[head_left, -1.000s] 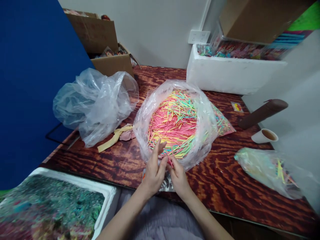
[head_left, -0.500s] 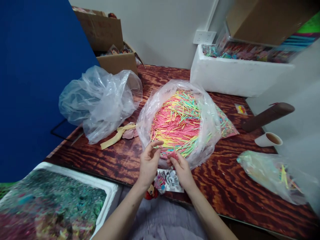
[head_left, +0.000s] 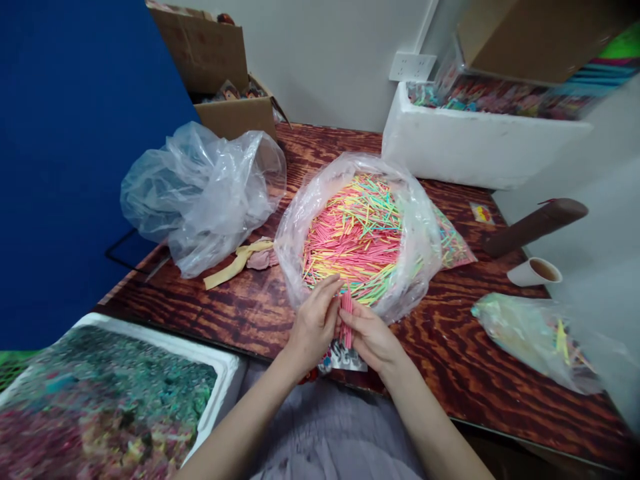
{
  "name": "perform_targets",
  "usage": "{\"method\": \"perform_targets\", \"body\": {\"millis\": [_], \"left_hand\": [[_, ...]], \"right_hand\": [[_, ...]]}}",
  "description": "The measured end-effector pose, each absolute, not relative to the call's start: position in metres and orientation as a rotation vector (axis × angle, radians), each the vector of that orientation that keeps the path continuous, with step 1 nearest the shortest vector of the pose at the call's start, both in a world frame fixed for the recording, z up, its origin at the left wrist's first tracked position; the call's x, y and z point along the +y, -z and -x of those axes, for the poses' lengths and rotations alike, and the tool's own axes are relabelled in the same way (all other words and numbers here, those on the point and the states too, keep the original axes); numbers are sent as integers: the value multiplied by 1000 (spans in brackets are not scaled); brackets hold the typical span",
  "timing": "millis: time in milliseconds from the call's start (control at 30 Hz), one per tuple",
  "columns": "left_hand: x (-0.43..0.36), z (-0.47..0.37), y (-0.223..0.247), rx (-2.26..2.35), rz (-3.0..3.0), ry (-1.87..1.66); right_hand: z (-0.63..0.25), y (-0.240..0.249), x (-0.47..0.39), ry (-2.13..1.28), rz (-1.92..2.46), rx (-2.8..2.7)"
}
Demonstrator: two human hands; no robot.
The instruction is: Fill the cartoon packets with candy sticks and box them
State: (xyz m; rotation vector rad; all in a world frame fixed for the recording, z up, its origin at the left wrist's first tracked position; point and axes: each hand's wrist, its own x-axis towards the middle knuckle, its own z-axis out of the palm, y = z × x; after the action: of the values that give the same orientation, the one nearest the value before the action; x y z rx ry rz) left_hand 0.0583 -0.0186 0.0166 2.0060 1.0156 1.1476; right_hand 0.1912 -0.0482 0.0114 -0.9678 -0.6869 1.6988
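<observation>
An open clear plastic bag (head_left: 291, 230) full of thin pink, yellow, green and blue sticks (head_left: 355, 240) stands on the table. At its near edge, my right hand (head_left: 371, 333) is closed on a small bundle of pink sticks (head_left: 347, 319), held upright. My left hand (head_left: 315, 321) touches the bundle's left side, its fingers together and curved around it. Partly hidden under my hands lies a printed silver sheet (head_left: 350, 360) at the table's front edge.
A crumpled clear bag (head_left: 210, 193) and a yellow strip (head_left: 233, 265) lie left. Foam boxes stand at the lower left (head_left: 227, 373) and back right (head_left: 460, 147). A paper cup (head_left: 534, 272), brown cylinder (head_left: 535, 227) and plastic bag (head_left: 530, 333) are on the right.
My hands have come together in front of the bag. The pink bundle now stands upright between them, and the left fingers have closed in against it. The view has shifted slightly.
</observation>
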Motion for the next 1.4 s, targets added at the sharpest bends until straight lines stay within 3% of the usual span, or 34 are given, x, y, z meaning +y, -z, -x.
{"method": "perform_targets", "body": {"millis": [333,1100,1400], "left_hand": [[-76,-36,35,1449,-2343,-646],[-36,-21,40,1352,-2317,-915],[-25,-7,22,1359,-2070,-983]], "right_hand": [[-188,32,-93,-1134,1312,-1217],[-199,4,-91,-975,1210,-1289],[-199,8,-90,-967,1229,-1277]]}}
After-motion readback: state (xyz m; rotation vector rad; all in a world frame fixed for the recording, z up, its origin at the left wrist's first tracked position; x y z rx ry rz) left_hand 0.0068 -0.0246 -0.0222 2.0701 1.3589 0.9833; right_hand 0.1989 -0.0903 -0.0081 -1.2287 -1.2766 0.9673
